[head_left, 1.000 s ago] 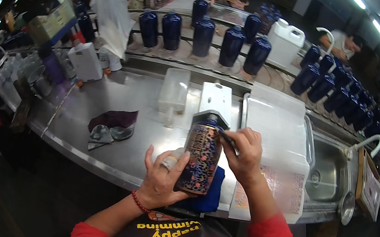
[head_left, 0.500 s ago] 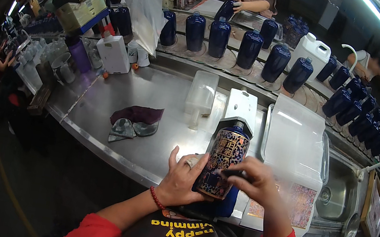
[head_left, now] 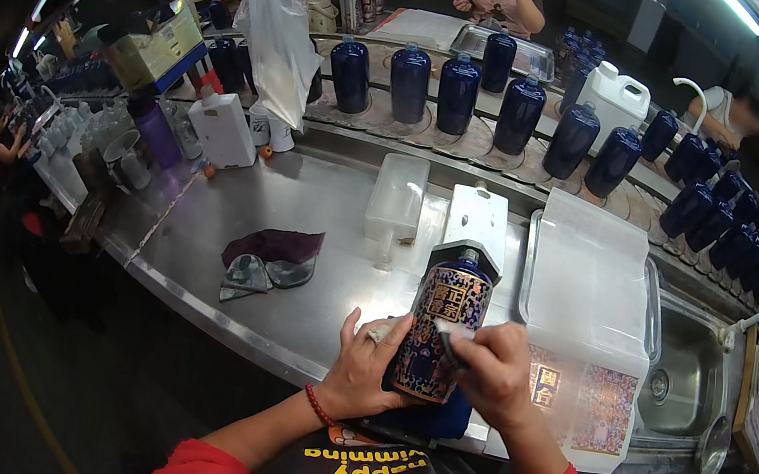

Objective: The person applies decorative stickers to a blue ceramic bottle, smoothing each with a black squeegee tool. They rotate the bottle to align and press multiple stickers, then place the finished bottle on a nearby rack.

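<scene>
A dark blue bottle (head_left: 450, 300) with an ornate gold and multicoloured wrap lies tilted in front of me, its neck pointing away. My left hand (head_left: 365, 365) grips its left side and lower end; a pale wrap covers one fingertip. In my right hand (head_left: 500, 372) is a small dark, flat scraper-like tool (head_left: 453, 348) with a pale edge, held against the front of the bottle. My fingers hide most of that tool. Behind the bottle's neck stands a white angled rest (head_left: 480, 222). Blue cloth (head_left: 438, 422) shows beneath its lower end.
Printed decal sheets (head_left: 574, 398) lie under translucent film (head_left: 588, 264) to the right, beside a sink (head_left: 682, 367). A clear plastic container (head_left: 398, 198) and crumpled dark cloths (head_left: 272, 261) are on the steel table. Blue bottles (head_left: 521, 115) line a conveyor (head_left: 374, 124); co-workers sit beyond it.
My right hand has shifted and turned on the bottle's front, moving the tool slightly upward. Along the conveyor, the bottles have travelled right. A co-worker across has raised a blue object.
</scene>
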`<state>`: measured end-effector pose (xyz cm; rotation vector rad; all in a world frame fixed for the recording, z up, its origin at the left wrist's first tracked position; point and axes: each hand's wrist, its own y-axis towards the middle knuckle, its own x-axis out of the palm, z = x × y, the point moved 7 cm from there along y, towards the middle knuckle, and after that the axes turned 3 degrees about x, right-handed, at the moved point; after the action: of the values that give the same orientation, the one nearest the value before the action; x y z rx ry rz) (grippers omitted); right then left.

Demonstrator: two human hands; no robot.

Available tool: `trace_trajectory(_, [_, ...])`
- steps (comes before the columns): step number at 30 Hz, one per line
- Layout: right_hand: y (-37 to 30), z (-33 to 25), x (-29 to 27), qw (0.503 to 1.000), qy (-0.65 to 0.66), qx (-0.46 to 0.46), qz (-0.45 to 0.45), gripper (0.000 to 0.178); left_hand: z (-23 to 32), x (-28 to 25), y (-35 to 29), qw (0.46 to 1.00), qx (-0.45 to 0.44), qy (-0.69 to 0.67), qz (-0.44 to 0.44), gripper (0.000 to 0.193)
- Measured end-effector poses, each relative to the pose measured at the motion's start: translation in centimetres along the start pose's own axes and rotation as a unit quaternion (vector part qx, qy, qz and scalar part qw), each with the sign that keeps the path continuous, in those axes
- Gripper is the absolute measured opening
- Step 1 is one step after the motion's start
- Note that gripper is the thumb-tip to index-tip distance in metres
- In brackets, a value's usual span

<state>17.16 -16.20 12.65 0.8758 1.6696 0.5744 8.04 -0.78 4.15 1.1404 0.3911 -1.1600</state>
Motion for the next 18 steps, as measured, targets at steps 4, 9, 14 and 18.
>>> trace_trajectory(4, [-0.7, 1.4, 1.4, 0.96, 0.235, 0.101, -0.114, 0.023, 0.0, 0.1, 0.1, 1.0, -0.006, -0.029, 0.01, 0.117])
trace_trajectory(9, [-0.3, 0.4, -0.9, 0.993, -0.075, 0.085, 0.015, 0.032, -0.6, 0.5, 0.1, 0.999, -0.017, -0.036, -0.011, 0.117])
trace_trajectory(14, [0.9, -0.3, 0.7, 0.947, 0.264, 0.085, -0.164, 0.02, -0.8, 0.4, 0.2, 0.997, -0.02, -0.073, -0.01, 0.121])
trace_trajectory(18, [0.5, 6.4, -1.5, 0.927, 0.093, 0.345, 0.111, 0.025, -0.9, 0.4, 0.2, 0.998, -0.021, -0.061, -0.023, 0.122])
